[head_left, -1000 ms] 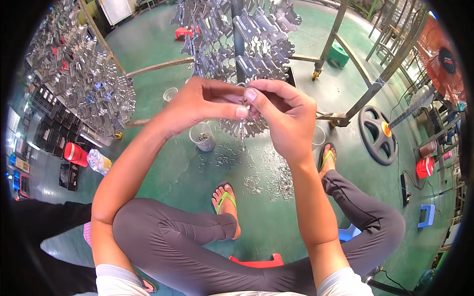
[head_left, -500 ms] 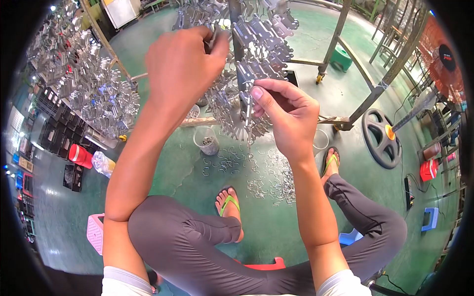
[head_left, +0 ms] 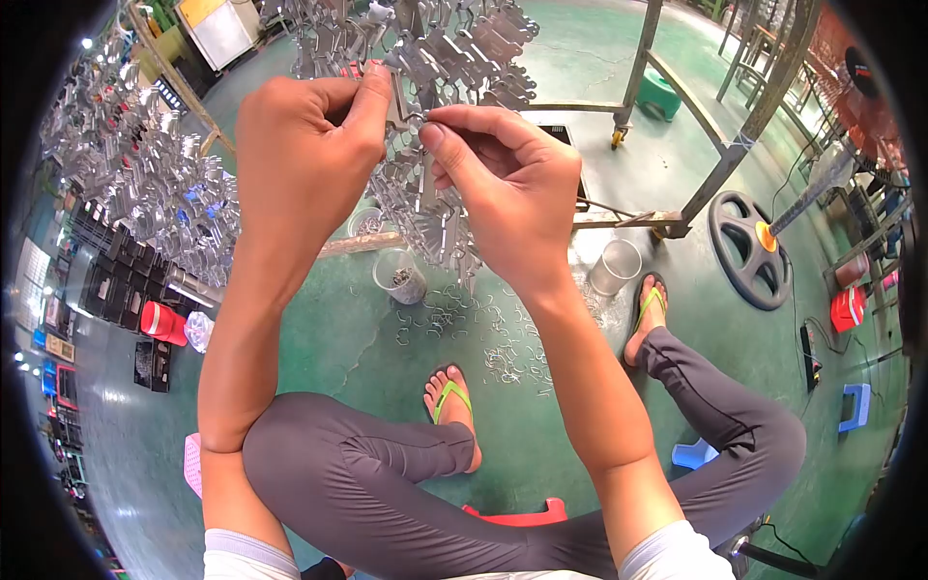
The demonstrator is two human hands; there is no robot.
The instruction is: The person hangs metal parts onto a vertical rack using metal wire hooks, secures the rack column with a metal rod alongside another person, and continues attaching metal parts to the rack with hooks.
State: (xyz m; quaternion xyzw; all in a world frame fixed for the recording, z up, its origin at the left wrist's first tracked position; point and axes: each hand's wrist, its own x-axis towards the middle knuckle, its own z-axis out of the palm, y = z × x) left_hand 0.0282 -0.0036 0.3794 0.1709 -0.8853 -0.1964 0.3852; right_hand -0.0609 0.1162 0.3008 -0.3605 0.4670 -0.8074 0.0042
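Note:
My left hand (head_left: 314, 145) is closed, thumb and forefinger pinching a thin grey metal bracket (head_left: 397, 95) in front of a hanging cluster of similar metal parts (head_left: 488, 58). Just to its right and a little lower, my right hand (head_left: 517, 179) is also closed. Its thumb and forefinger tips pinch a small wire hook (head_left: 417, 117) by the lower end of that bracket; the fingers cover most of the hook. Below both hands, more metal parts (head_left: 440, 227) hang down in layers.
Loose wire hooks (head_left: 507, 362) lie scattered on the green floor. A clear cup (head_left: 400, 278) holds small metal pieces; another clear cup (head_left: 616, 268) stands near my foot. A second hanging cluster (head_left: 145, 184) is at left. A wheeled metal frame (head_left: 710, 198) and a fan base (head_left: 749, 251) are at right.
My left hand has come down and slightly left, and its bracket now shows clearly. My right hand has moved up and left, close to the left one. The view has shifted a little.

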